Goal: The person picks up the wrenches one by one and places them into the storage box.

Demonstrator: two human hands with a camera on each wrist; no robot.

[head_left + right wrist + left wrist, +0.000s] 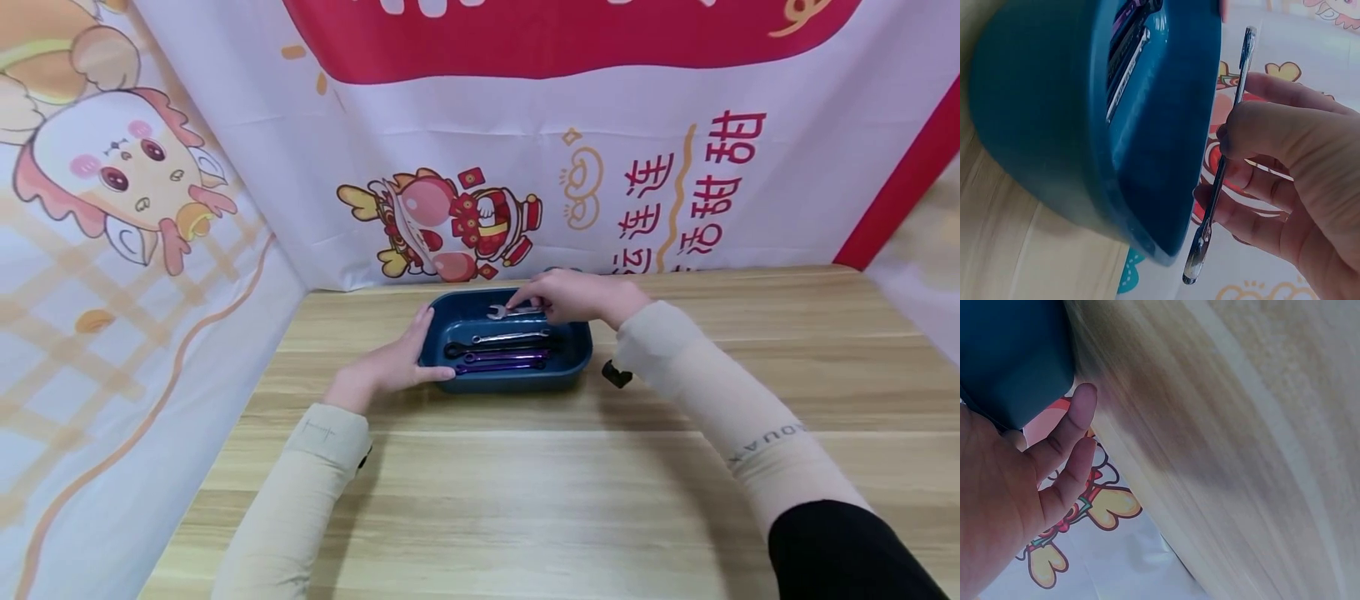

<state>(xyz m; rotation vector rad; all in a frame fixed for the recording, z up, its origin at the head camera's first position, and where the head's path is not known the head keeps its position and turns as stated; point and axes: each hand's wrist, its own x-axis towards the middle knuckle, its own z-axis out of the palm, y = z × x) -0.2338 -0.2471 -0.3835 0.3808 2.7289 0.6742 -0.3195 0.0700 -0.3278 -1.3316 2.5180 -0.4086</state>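
A dark blue plastic bin [510,382] stands on the table. My left hand [393,360] lies against its left end, thumb at the near corner and fingers stretched along the side; the left wrist view shows two fingers loosely extended beside the bin. My right hand [581,294] pinches a silver wrench [1200,247] between thumb and fingers, close to the far rim. Inside the bin, a second silver wrench [510,337], a black wrench [454,350] and two purple wrenches [506,357] lie side by side, roughly parallel.
The wooden table [480,500] runs up to a printed white cloth [465,117] behind the bin. Another printed cloth [150,350] hangs along the left side. A small black object [617,374] shows under the right sleeve.
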